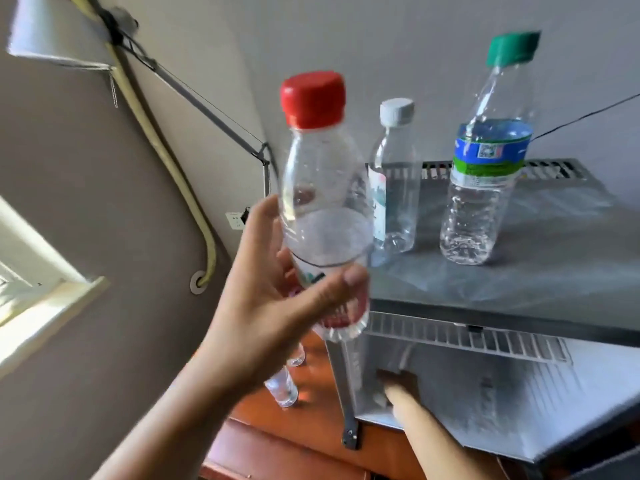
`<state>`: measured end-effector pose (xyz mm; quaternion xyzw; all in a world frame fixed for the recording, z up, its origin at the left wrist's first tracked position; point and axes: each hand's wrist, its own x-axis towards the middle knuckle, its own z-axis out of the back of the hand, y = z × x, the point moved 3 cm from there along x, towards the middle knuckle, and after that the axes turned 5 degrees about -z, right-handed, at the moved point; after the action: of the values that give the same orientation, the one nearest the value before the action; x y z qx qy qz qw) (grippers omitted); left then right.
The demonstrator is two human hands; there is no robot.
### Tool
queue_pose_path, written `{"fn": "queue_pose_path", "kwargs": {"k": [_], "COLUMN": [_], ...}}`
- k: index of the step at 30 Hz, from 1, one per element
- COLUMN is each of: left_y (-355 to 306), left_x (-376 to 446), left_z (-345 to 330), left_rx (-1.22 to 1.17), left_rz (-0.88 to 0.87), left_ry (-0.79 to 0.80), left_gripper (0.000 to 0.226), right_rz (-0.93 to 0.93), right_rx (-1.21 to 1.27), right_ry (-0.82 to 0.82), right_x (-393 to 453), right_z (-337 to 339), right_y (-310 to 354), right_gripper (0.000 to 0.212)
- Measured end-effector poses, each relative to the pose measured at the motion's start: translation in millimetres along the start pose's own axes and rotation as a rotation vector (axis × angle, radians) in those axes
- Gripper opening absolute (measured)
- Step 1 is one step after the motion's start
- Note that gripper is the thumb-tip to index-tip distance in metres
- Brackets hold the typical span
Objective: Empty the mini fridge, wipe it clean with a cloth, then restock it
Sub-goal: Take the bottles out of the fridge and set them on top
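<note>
Red-capped bottle (323, 209) in left hand (277, 299); label unreadable.

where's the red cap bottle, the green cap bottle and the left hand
red cap bottle (322, 174): head view, clear shoulder.
green cap bottle (491, 150): head view, blue-green label.
left hand (273, 289): head view, back of hand.

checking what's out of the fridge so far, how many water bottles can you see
5: red-capped bottle in the left hand; white-capped bottle and green-capped bottle on the fridge top; two bottles below, partly hidden.
</note>
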<state>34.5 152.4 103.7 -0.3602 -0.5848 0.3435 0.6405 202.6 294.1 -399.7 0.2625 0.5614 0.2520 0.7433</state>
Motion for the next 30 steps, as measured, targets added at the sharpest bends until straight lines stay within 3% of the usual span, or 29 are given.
{"fn": "queue_pose_path", "kwargs": {"k": [3, 8, 12, 15, 20, 26, 30], "left_y": [15, 36, 49, 62, 81, 90, 90], "left_x": [22, 55, 79, 94, 115, 129, 137], "left_z": [11, 17, 19, 21, 29, 26, 17], "left_rx": [0.015, 0.022, 0.023, 0.004, -0.034, -0.051, -0.041], "left_rz": [0.018, 0.016, -0.001, 0.004, 0.009, 0.016, 0.016], "left_ry": [-0.054, -0.116, -0.087, -0.104, -0.130, -0.072, -0.014], "left_gripper": [0.071, 0.068, 0.076, 0.074, 0.075, 0.069, 0.075], "right_rz": [-0.032, 0.159, 0.291, 0.398, 0.514, 0.891, 1.187], "right_rx": [0.022, -0.113, -0.081, 0.027, 0.193, 0.575, 0.492], "right_ry": [-0.091, -0.240, -0.356, -0.413, -0.408, -0.485, -0.536], "right_x": [-70, -158, -228, -275, -349, -444, -477], "right_z": [27, 93, 148, 184, 207, 218, 238], "right_y": [16, 34, 29, 29, 46, 109, 176], "right_gripper": [0.052, 0.037, 0.047, 0.042, 0.046, 0.059, 0.043]}}
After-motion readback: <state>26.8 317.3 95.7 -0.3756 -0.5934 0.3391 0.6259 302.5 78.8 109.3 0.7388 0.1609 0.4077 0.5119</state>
